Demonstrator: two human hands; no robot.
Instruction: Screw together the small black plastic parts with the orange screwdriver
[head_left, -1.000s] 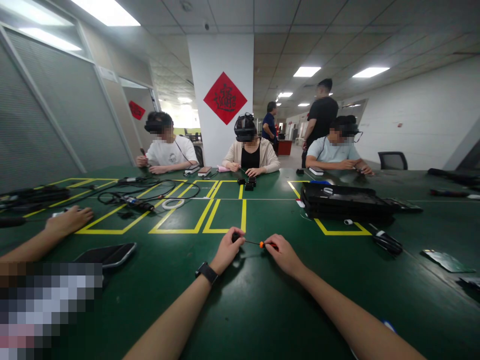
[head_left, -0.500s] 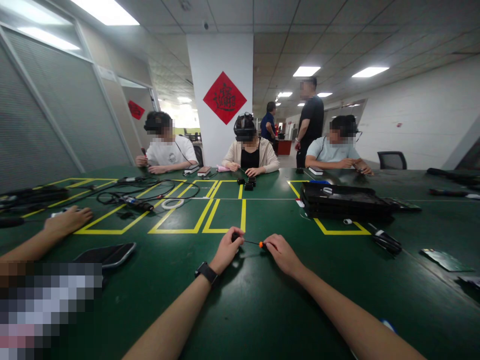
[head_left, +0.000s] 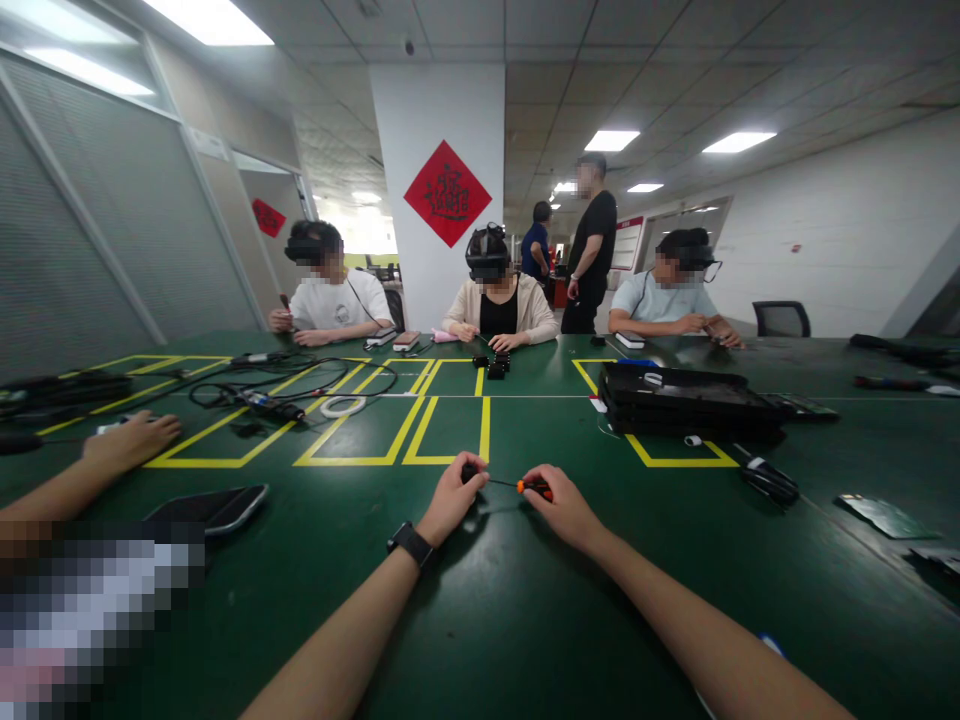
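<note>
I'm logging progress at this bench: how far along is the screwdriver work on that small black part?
Nothing looks finished. In hand: the left hand pinches a small black part just above the green table, while the right hand holds the orange-handled screwdriver, tip at the part. Whether a screw is seated is too small to tell.

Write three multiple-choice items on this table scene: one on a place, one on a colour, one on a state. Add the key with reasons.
1. Where does the phone lie?
A. left of the left hand
B. between the hands
C. on the black tray

2. What colour is the screwdriver handle?
A. blue
B. orange
C. white

3. How is the right hand?
A. flat and bare
B. raised off the table
C. closed on the screwdriver

Key: 1 A, it lies far left on the green top. 2 B, orange shows at the fingertips. 3 C, the fingers pinch the handle.
</note>
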